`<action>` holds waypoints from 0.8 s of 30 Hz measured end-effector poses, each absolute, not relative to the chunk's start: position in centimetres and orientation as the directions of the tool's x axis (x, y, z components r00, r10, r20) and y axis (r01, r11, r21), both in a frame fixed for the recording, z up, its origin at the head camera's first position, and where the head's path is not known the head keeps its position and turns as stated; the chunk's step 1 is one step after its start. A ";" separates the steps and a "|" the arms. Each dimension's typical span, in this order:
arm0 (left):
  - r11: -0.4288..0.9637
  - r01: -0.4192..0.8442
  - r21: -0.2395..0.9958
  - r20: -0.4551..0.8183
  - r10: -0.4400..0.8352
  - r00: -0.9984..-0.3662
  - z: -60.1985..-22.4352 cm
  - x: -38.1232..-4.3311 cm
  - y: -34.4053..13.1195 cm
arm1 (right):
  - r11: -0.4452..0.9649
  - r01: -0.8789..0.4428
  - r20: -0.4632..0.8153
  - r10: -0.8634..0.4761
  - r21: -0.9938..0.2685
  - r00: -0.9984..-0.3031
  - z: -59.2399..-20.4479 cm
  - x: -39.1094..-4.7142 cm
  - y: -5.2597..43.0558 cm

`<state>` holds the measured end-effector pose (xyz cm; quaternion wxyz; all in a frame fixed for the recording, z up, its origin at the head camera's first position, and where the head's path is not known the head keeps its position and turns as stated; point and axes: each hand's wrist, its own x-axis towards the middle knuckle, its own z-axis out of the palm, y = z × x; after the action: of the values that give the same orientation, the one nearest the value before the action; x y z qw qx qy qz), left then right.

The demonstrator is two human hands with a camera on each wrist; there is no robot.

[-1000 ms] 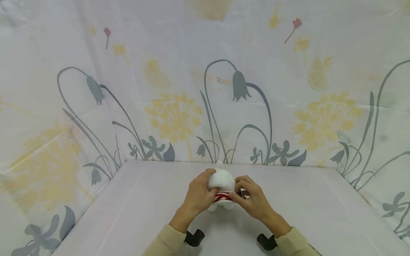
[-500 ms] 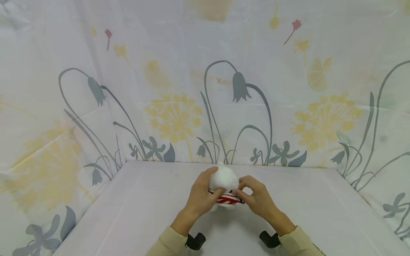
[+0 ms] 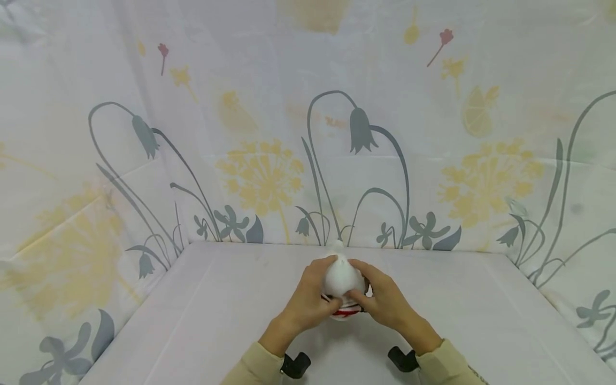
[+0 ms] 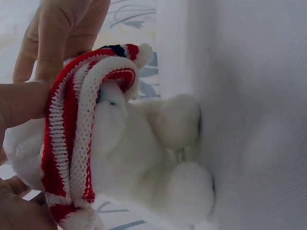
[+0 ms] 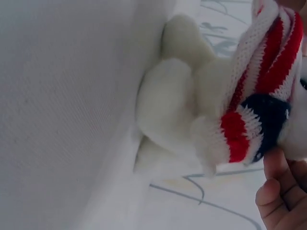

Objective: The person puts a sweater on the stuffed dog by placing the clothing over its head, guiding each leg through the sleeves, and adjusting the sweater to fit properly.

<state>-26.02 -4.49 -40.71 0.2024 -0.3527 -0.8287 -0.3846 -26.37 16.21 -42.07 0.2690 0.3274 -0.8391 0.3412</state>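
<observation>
A white plush toy sits upright on the table, held from both sides. Its striped scarf, knitted in red, white and navy, goes round the neck; in the right wrist view one scarf end hangs loose. My left hand grips the round head from the left, thumb near the scarf. On the other side my right hand curls its fingers round the head, thumb at the front. The toy's feet touch the table in the right wrist view. Fingers hide part of the head and scarf.
The white table reaches back to a wall covering printed with flowers. Similar printed sheets stand at left and right. Black angled pieces sit at both wrists by the beige sleeves.
The toy has shifted slightly right and turned a little. My right hand has gone from pinching near the scarf to gripping the head. My left hand has moved slightly right with the toy.
</observation>
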 end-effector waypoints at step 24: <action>0.483 0.781 0.397 0.677 0.420 -0.604 -41.7 -25.8 -3.4 | 0.722 -0.609 0.673 -0.273 -0.329 -0.687 -41.3 -25.8 15.4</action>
<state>-25.76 -3.44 -41.73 0.2546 -0.3649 -0.8225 -0.3544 -25.79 15.38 -41.29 0.3050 0.2514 -0.8763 0.2753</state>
